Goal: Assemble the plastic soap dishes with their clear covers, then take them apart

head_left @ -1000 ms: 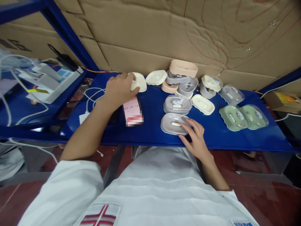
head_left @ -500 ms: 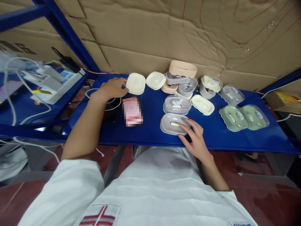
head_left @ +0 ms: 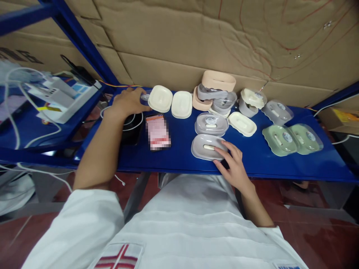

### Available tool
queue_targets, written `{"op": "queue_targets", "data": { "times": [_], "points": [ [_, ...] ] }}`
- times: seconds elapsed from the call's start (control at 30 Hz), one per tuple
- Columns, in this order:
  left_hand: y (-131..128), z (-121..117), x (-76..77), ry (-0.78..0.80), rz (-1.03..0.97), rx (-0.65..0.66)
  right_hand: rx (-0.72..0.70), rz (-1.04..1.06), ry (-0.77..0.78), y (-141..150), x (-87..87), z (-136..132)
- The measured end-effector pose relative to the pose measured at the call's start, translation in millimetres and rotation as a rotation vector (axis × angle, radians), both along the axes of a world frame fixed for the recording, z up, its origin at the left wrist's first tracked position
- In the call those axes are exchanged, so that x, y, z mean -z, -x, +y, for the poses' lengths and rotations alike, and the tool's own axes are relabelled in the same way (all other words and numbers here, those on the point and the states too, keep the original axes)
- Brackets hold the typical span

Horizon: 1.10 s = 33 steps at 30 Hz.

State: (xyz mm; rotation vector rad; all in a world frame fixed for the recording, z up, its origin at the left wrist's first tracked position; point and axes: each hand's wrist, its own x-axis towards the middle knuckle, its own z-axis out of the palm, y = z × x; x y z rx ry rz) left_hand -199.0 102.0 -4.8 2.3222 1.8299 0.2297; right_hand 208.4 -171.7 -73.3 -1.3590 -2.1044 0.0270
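Note:
My left hand (head_left: 127, 101) is closed over a clear plastic lid with a round label (head_left: 145, 98), much of it hidden under the fingers. Against that lid lies a cream soap dish (head_left: 160, 98), with a second cream dish (head_left: 182, 104) just to its right. At the front of the shelf my right hand (head_left: 232, 161) grips the right end of a grey soap dish (head_left: 199, 147), thumb at the near rim and fingers over the inside. This dish has no cover and shows a pale bar in its middle. Behind it sits a lidded grey soap dish (head_left: 211, 125).
Stacked peach and grey soap boxes (head_left: 218, 81) stand at the back. Green lidded dishes (head_left: 280, 140) lie on the right. A phone (head_left: 157, 130) and a coiled white cable lie on the left, near a power strip (head_left: 75, 99). Cardboard (head_left: 168, 41) walls the back.
The clear lid at my left hand has shifted left and shows more of its label. The second cream dish has turned and slid nearer. My right hand stays on the grey dish.

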Motion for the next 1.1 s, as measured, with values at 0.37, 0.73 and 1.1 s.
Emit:
{"op": "queue_targets", "data": {
  "times": [0.37, 0.73, 1.1],
  "points": [
    [-29, -45, -36.4, -0.123, 0.131, -0.238, 0.006, 0.015, 0.025, 1, -2.2, 0],
    [-28, -48, -41.3, -0.218, 0.002, -0.355, -0.003, 0.014, 0.018, 1, -2.8, 0],
    [-106, -100, -20.5, -0.175, -0.853, 0.641, 0.048, 0.161, -0.133, -3, 3.7, -4]
  ]
}}
